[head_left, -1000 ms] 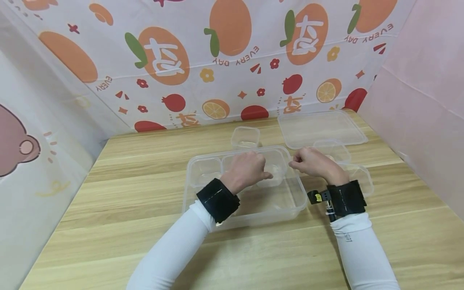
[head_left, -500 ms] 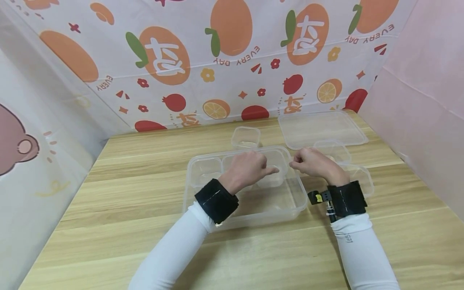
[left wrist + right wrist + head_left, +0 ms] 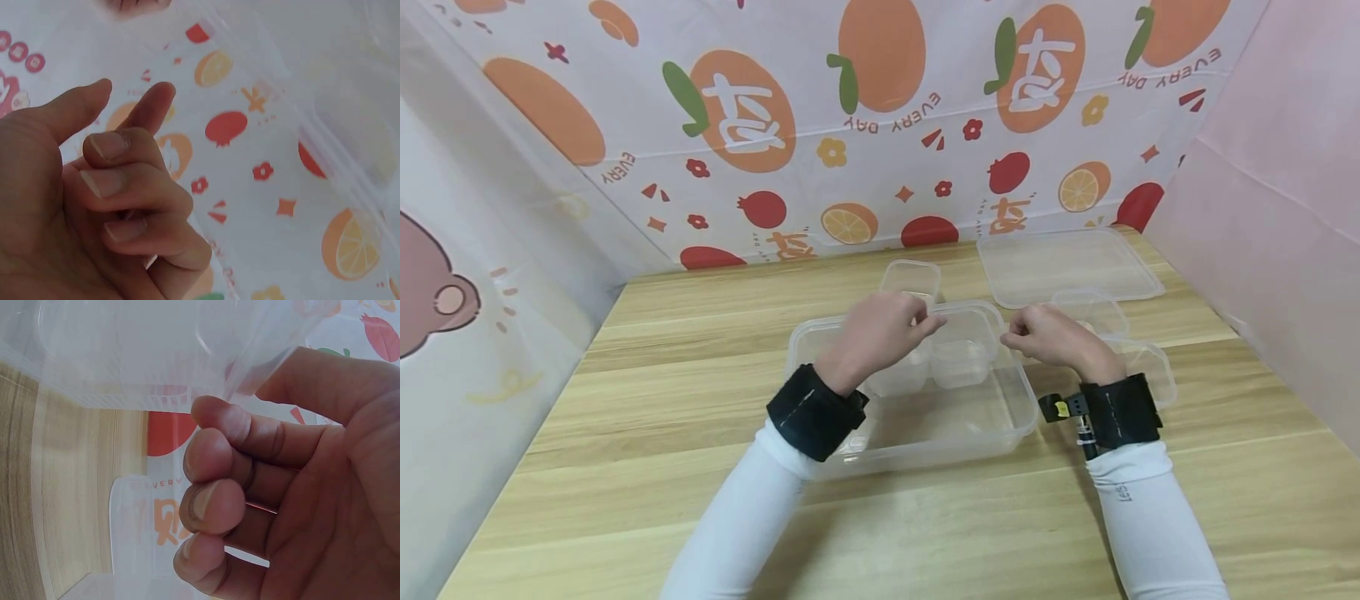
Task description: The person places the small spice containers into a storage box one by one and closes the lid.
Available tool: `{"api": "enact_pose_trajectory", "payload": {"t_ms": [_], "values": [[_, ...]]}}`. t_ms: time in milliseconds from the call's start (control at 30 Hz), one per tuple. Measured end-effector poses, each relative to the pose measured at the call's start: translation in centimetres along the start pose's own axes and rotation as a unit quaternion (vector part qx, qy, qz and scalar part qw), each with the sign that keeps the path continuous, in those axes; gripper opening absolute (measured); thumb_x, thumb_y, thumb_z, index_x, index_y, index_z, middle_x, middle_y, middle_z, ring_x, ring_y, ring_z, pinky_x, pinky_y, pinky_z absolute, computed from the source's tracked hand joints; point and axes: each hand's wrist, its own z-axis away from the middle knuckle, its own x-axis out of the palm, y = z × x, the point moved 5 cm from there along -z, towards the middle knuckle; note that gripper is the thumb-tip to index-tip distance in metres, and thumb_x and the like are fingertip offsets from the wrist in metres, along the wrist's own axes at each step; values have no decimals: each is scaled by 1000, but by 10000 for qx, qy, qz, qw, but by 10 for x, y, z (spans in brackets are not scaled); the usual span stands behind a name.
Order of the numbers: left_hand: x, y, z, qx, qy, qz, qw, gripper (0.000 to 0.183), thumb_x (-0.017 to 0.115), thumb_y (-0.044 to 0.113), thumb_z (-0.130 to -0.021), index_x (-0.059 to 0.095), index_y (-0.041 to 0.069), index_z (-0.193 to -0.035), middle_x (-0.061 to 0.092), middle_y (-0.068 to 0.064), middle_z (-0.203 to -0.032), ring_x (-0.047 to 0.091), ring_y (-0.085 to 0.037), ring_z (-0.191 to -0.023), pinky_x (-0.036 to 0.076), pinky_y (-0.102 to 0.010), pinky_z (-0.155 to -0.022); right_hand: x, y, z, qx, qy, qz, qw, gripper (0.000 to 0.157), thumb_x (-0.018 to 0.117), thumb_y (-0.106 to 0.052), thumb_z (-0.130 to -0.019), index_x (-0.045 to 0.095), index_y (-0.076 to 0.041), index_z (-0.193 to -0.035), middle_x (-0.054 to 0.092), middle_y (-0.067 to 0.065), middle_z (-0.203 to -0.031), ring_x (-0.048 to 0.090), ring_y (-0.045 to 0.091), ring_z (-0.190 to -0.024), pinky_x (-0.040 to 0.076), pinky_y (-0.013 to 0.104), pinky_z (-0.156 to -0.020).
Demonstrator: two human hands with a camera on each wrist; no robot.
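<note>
Since the earlier head frame, the left hand has shifted left and farther out above a clear plastic box, which sits between the side edges of the wood-grained surface. Rounded-square cups stand inside; a thin, flat, translucent lid lies at the far right corner. Left wrist view: thumb and forefinger extend, the others curl loosely, holding nothing. Right wrist view: the right hand pinches the box's smooth rim, remaining fingers bent.
</note>
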Motion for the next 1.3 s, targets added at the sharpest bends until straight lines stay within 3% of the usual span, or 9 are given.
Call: {"api": "enact_pose_trajectory", "payload": {"t_ms": [300,700,967,1300], "values": [[-24,-25,14,-303,111,139,9994,29,66,30,-101,78,4,-94,42,1,-56,47,-19,-60,35,-30,-58,0,1,0,-11,-6,-33,10000,28,60,-7,-96,59,-7,-68,45,-2,-61,41,13,-56,33,29,-55],[-43,-60,34,-808,451,470,9946,29,65,28,-101,75,4,-87,32,1,-57,37,-19,-54,27,-33,-55,1,2,-1,128,-75,-118,9998,24,60,-7,-96,63,-6,-72,48,-1,-63,44,15,-59,34,29,-55],[-50,-85,48,-1105,423,794,9898,32,62,27,-103,73,5,-82,34,0,-59,38,-21,-57,29,-36,-58,0,0,1,56,-72,-138,9999,26,59,-8,-97,62,-6,-71,47,-1,-63,43,15,-58,34,29,-55],[-53,-115,72,-1543,139,1051,9823,38,56,32,-105,75,-1,-102,51,-7,-69,41,-23,-66,31,-37,-61,0,-1,2,60,-73,-172,9998,28,59,-9,-98,60,-6,-70,45,-1,-62,42,15,-57,33,29,-54]]}}
